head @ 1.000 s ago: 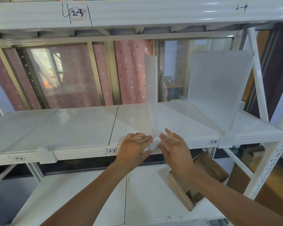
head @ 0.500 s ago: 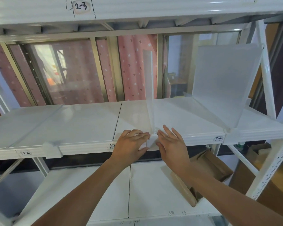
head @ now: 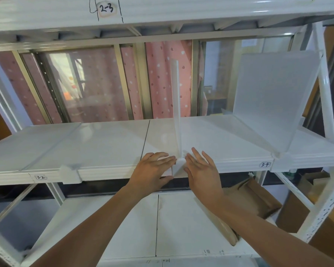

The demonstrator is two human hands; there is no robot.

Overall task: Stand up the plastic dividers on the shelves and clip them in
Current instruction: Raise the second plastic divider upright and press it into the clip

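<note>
Head view is taking in the white shelf first, running the full width and serving as the landmark. Toward its right end, one plastic divider is already standing, its foot sitting at the front lip beside the 3-4 label. Toward its left end, another divider is lying flat on the deck, with its clip hanging over the front lip; that one looks not yet raised. At the middle of the front lip, a third divider is standing edge-on. The left hand and right hand are flanking its white clip, fingers extended and pressing, neither one closed around anything. I judge the clipping nearly finished here, one divider remaining.
</note>
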